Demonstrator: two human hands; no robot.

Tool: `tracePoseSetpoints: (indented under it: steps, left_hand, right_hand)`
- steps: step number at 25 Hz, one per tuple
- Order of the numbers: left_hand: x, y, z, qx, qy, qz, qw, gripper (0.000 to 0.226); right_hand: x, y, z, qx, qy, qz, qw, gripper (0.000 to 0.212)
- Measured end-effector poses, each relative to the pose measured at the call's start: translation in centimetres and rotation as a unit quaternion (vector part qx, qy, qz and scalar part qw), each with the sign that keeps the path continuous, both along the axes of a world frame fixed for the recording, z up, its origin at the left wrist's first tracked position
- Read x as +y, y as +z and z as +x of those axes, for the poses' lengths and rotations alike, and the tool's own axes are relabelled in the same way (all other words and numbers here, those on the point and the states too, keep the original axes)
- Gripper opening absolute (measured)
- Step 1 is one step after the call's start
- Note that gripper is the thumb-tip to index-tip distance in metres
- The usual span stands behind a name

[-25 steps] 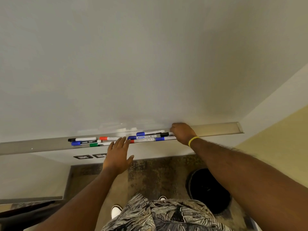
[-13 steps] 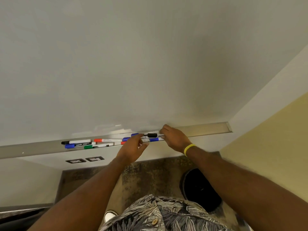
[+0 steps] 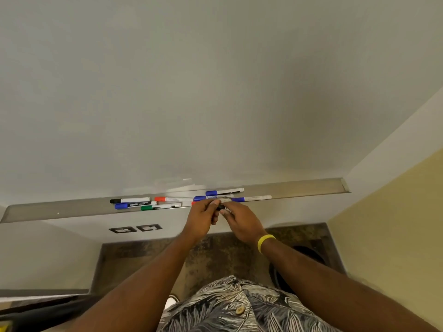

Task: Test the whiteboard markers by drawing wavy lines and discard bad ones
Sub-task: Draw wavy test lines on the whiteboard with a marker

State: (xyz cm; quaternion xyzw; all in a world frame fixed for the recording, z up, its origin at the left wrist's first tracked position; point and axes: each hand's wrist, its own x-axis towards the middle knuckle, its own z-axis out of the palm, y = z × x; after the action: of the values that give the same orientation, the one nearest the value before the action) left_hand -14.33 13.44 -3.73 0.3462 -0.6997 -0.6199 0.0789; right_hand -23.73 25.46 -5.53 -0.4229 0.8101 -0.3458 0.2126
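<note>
The black-capped whiteboard marker point(image 3: 221, 207) lies crosswise between the hands, its long axis running hand to hand; the left hand point(image 3: 202, 218) pinches the cap end, the right hand point(image 3: 241, 224) grips the barrel. Just beyond the hands, the long grey metal tray point(image 3: 299, 189) holds the other capped markers point(image 3: 134, 204). A dark round bin point(image 3: 311, 254) sits below the right forearm, contents hidden.

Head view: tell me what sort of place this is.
Probably an office or meeting room: a large wall whiteboard, its tray lined with markers, wall sockets beneath, and patterned carpet.
</note>
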Motion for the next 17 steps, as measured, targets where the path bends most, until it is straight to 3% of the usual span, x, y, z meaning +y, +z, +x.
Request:
tracePoseSetpoints:
  steps: [5, 10, 14, 17]
  left_hand:
    - [-2.0, 0.8, 2.0, -0.008, -0.04, -0.044, 0.998, 0.028]
    - [-5.7, 0.6, 5.0, -0.006, 0.024, -0.042, 0.999, 0.024]
    - [-9.4, -0.7, 7.3, -0.055, -0.024, -0.108, 0.992, 0.014]
    - [-11.1, -1.9, 6.7, -0.115, -0.076, -0.221, 0.965, 0.017]
  right_hand:
    - [-1.7, 0.6, 2.4, 0.027, -0.001, 0.024, 0.999, 0.039]
    - [-2.7, 0.7, 3.6, 0.027, -0.084, 0.049, 0.995, 0.035]
    - [-2.4, 0.4, 3.8, -0.024, -0.105, 0.04, 0.993, 0.029]
    - [-2.8, 0.8, 4.5, -0.052, -0.108, 0.018, 0.993, 0.026]
